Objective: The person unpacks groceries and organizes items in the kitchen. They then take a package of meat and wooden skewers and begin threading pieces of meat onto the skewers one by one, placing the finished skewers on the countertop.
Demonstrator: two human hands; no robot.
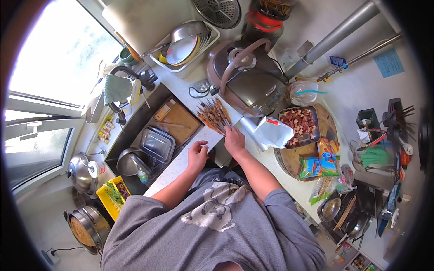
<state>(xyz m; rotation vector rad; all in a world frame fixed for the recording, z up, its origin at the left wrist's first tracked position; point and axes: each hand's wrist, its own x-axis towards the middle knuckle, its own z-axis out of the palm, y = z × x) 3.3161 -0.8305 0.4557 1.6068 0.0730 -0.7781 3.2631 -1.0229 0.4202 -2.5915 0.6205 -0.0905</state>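
My right hand (234, 139) is closed around the bare stick ends of a bundle of meat skewers (214, 114). The meat ends fan out over the white counter, pointing towards the rice cooker. My left hand (197, 154) hovers by the counter's front edge, fingers loosely curled, with nothing visible in it. To the right of my right hand is a white plastic bag (274, 132) with its mouth spread. Beside it, a metal tray (317, 130) holds diced raw meat (297, 123) on a round wooden chopping board (283, 162).
A brown rice cooker (251, 84) stands behind the skewers. Left is a sink (135, 135) holding a lidded plastic container (158, 144), a wooden board (181, 123) and a metal pot (129, 162). Colourful seasoning packets (310, 167) lie on the chopping board. A dish rack (214, 34) is at the back.
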